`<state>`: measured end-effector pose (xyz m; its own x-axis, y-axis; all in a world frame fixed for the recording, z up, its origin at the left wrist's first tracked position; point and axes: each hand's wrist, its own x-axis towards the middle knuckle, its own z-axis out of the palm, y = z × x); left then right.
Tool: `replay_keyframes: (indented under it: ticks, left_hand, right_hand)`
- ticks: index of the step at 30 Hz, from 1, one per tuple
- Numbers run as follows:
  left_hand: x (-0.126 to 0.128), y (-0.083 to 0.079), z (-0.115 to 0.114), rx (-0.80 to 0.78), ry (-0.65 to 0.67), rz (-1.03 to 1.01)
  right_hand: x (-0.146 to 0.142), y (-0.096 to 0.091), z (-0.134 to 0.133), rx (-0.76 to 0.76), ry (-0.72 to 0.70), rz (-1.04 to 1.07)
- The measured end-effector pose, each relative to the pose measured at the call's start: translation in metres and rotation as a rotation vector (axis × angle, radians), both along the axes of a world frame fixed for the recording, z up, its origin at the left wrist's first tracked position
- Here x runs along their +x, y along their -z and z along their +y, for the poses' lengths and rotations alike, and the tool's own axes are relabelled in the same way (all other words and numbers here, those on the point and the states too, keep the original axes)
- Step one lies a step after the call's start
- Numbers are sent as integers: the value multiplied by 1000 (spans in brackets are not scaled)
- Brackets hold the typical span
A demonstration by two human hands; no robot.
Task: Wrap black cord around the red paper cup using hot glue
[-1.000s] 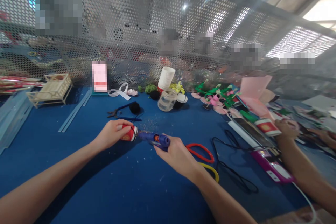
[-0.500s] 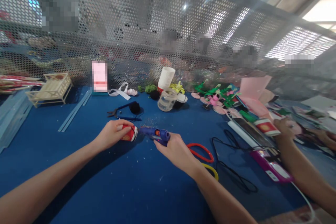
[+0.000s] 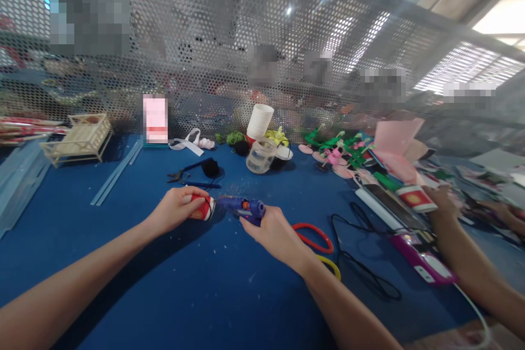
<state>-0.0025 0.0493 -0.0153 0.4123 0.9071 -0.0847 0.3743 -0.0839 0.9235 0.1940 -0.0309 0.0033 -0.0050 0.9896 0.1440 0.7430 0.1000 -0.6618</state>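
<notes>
Between the fingers of my left hand [image 3: 174,208] is a small red paper cup [image 3: 200,209], tipped on its side with its white-edged end facing right. A dark strand lies across that end. My right hand [image 3: 276,232] is closed around the handle of a blue glue gun [image 3: 246,209], whose nozzle points left at the cup's end. Whether the nozzle touches the cup I cannot tell. Just beyond the cup lie pliers [image 3: 180,175] with dark handles and a ball of black yarn [image 3: 210,167].
Behind stand stacked white paper cups [image 3: 260,120] and a clear plastic jar [image 3: 261,156]. Red scissor-like loops [image 3: 314,238] lie beside my right wrist. A purple power strip [image 3: 424,260] with black cable sits at right, near a co-worker's hand [image 3: 445,202] and another red cup [image 3: 416,198].
Almost nothing differs. Both my hands, the cup and the glue gun keep nearly the same places, the gun shifting only very slightly.
</notes>
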Motion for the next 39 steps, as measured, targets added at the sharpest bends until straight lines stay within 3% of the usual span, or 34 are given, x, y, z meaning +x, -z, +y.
replay_keyframes:
  ticks: [6, 17, 25, 33, 39]
  left_hand:
    - [-1, 2, 1, 56, 21, 41]
    - [0, 1, 0, 61, 17, 51]
    - [0, 0, -1, 54, 17, 56]
    - [-1, 1, 0, 68, 11, 35]
    - [1, -2, -1, 96, 4, 53]
  right_hand:
    - [1, -3, -5, -80, -17, -13]
    - [1, 0, 3, -55, -8, 34]
    - [3, -6, -5, -141, -20, 49]
    - [0, -3, 6, -67, -24, 56]
    - [1, -2, 3, -103, -5, 48]
